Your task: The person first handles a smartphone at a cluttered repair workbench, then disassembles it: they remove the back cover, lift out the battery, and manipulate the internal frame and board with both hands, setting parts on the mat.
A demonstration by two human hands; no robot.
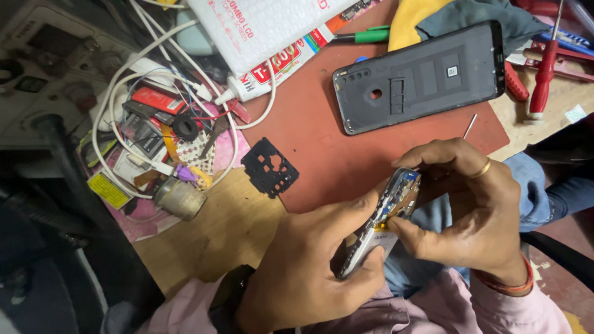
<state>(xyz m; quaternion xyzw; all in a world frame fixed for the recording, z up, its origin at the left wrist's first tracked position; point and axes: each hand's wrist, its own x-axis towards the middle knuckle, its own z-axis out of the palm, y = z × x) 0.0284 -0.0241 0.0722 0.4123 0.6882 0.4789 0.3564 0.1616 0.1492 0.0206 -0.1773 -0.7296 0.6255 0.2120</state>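
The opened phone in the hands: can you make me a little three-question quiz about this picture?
1. True or false: both hands grip the opened phone.
2. Which lies nearest the black phone back cover on the red mat? A) red-handled screwdriver B) small metal can C) white cable
3. Fill in: the flat black perforated plate lies at the edge of the red ____.

Key
1. True: the left hand holds it from below and the right hand pinches its upper part.
2. A
3. mat
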